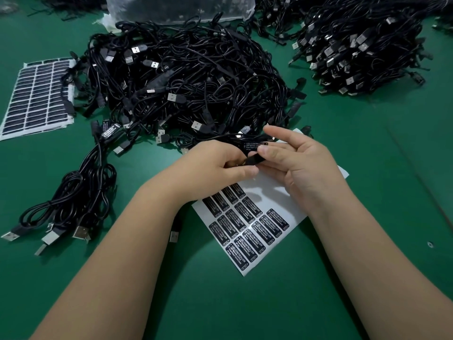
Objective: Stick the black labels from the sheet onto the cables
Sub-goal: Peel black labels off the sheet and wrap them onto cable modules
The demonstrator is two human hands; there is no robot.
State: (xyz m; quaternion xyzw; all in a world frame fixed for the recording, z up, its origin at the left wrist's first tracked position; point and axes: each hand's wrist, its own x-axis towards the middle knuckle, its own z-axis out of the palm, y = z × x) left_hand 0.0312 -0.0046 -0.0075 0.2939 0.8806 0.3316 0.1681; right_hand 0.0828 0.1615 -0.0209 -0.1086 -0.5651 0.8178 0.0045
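Observation:
A white label sheet (pixel 272 192) with several black "LED CONTROLLER" labels lies on the green table below my hands. Above it, my left hand (pixel 215 163) grips a black cable's controller piece (pixel 252 159) between thumb and curled fingers. My right hand (pixel 301 163) pinches a black label (pixel 255 145) with thumb and forefinger, right against that piece. The cable runs back into the big tangled heap of black USB cables (pixel 186 82). Part of the sheet is hidden under my hands.
A small bunch of labelled cables (pixel 81 192) lies at the left. A used label sheet (pixel 36 96) sits at the far left. Another stacked cable pile (pixel 362 50) is at the back right, a clear plastic bag (pixel 176 8) at the back.

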